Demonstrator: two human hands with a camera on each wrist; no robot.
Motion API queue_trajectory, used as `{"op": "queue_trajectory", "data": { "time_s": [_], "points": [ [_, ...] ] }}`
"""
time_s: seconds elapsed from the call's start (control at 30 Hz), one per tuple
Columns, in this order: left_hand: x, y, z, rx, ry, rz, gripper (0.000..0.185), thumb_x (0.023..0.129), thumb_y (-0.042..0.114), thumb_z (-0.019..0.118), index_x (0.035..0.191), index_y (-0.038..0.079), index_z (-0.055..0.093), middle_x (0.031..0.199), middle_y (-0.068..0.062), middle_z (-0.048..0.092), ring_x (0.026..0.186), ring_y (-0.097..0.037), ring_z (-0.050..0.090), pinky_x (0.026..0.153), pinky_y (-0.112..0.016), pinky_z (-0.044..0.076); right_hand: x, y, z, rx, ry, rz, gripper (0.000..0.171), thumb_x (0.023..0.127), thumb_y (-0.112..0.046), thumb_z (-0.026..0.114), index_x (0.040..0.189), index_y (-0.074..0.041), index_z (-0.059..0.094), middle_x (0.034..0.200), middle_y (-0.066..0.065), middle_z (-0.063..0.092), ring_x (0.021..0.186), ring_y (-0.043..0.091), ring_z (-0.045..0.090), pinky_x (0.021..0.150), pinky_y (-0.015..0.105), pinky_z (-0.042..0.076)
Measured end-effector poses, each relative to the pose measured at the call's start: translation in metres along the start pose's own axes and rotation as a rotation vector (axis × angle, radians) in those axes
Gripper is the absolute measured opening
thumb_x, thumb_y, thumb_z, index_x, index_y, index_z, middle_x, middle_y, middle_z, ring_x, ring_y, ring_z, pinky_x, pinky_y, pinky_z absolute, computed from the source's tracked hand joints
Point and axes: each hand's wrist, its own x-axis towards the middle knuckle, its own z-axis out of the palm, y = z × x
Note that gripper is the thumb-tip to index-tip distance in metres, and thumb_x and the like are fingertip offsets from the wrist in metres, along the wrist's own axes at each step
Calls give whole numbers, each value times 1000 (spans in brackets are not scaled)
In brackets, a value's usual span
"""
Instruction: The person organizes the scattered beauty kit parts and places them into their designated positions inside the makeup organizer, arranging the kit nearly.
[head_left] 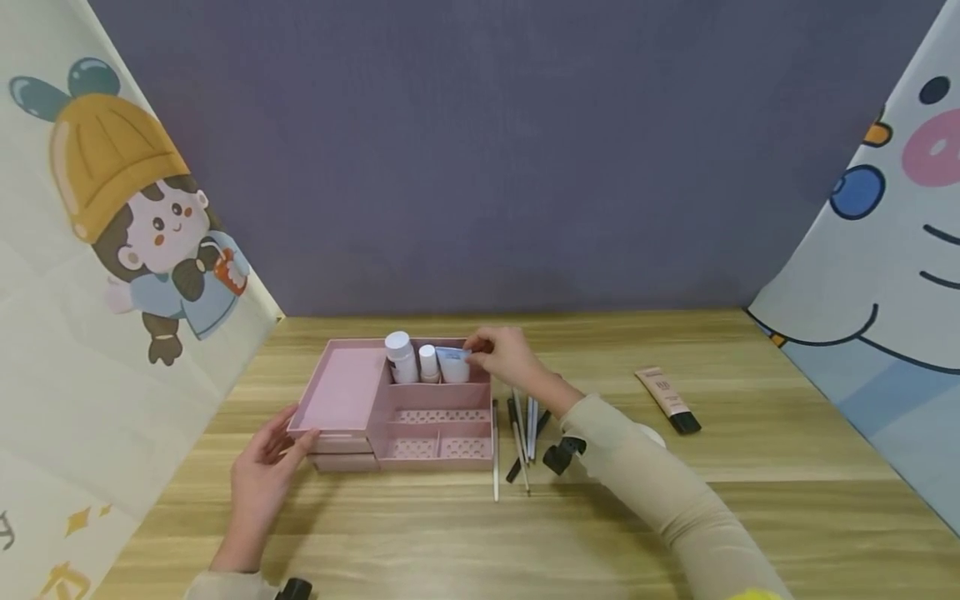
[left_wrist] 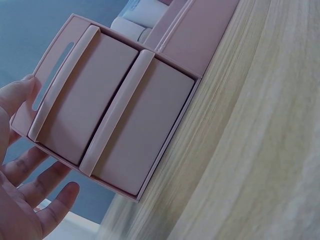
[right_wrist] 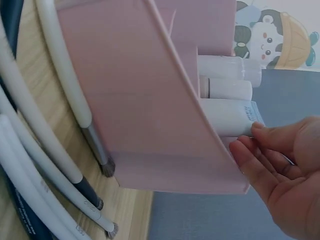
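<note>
A pink desktop organizer [head_left: 442, 400] stands on the table, with two stacked drawers [left_wrist: 135, 120] on its left side. My left hand [head_left: 264, 467] holds its front left corner, the thumb on the front near the slot and the fingers along the side. In the rear compartment stand a white bottle [head_left: 402, 360], a smaller white-capped bottle [head_left: 429, 365] and a pale blue-and-white tube [head_left: 453, 367], side by side. With thumb and fingertips, my right hand [head_left: 506, 358] pinches the upper right corner of the tube, which is upright.
Several makeup brushes [right_wrist: 55, 165] and dark pencils lie beside the organizer's right wall. Farther right rests a beige BB cream tube [head_left: 667, 400] with a black cap. A white round thing [head_left: 651, 433] shows partly behind the right sleeve. A grey-blue panel [head_left: 510, 167] rises behind the table.
</note>
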Motion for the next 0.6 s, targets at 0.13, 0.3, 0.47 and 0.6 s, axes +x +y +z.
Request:
{"op": "queue_trajectory", "data": {
  "time_s": [0.13,0.3,0.47,0.6],
  "points": [
    [0,1,1,-3,4,5,49,89,16,77,134,6,62,112,16,63,91,11,59,77,-8,47,-1,0,-6,60,6,35,13,87,-3,76,100,-1,74,88,7,71,75,16,66,64,25,55],
    [1,1,0,-11,-10,-9,49,89,15,77,135,5,61,110,21,61,90,12,58,77,-7,47,-3,-1,-23,122,35,49,20,88,-2,75,107,1,71,89,10,71,75,19,68,66,29,59],
    [1,1,0,-12,-14,-24,49,89,15,77,136,8,61,112,19,61,92,11,58,78,-7,46,-8,4,-46,151,62,61,22,87,1,74,109,2,70,88,12,70,74,22,70,68,41,60],
    [1,2,1,-12,-13,-17,49,90,15,76,135,8,61,113,19,61,92,11,58,78,-7,46,-12,14,-66,172,60,78,26,87,2,75,111,4,69,90,15,69,75,25,70,68,39,60]
  ]
}}
